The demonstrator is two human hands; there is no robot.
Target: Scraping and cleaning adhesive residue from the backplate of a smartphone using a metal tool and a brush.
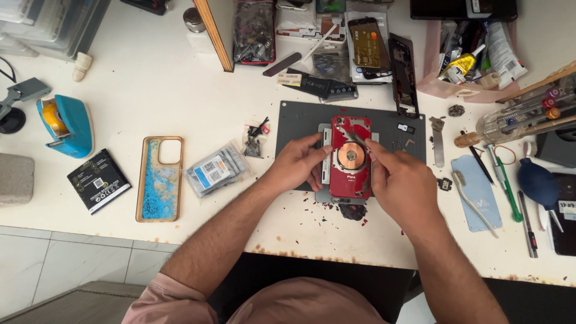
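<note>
Nearest me, along the front edge of the worktop (180,78), red chips (353,211) lie scattered just below the phone. My left hand (295,165) is clenched on the left side of the red phone back (350,157), fingers (317,157) pressing its edge to steady it. My right hand (401,186) pinches a thin metal tool (355,137), its tip touching the upper part of the red back, above the round copper coil (351,157). The phone lies flat on a dark grey mat (300,120) about the middle of the worktop. Left of the mat sit a clear bag of parts (216,171), a blue glitter phone case (159,178) and a black battery (98,180); toward the left edge stands a blue tape dispenser (66,125). Toward the right edge lie a pale blue card (477,192), a green-handled tool (505,189) and a blue dust blower (537,183). At the far edge, a pink tray (456,89) holds tubes.
</note>
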